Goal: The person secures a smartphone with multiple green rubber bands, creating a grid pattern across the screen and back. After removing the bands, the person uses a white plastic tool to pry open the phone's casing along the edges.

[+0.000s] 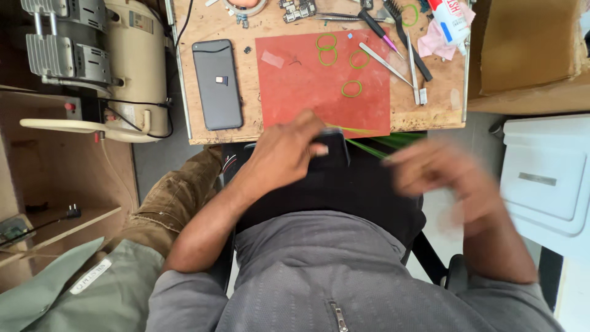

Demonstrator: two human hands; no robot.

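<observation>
The left hand [286,154] gripped a dark phone [330,150] at the bench [215,138] edge, above the lap. The right hand [439,175] hung blurred beside it, apart from the phone, fingers loosely spread. On the bench lay a red mat [307,86] with green bands [351,88], a second phone [217,84] and tweezers [386,64].

Your right hand [439,175] is motion-blurred; its finger positions cannot be read. Your left hand [289,150] covers most of the dark phone [332,150] it grips. The far white bottle [447,18] and circuit board [298,7] are cut off by the frame's top edge.
</observation>
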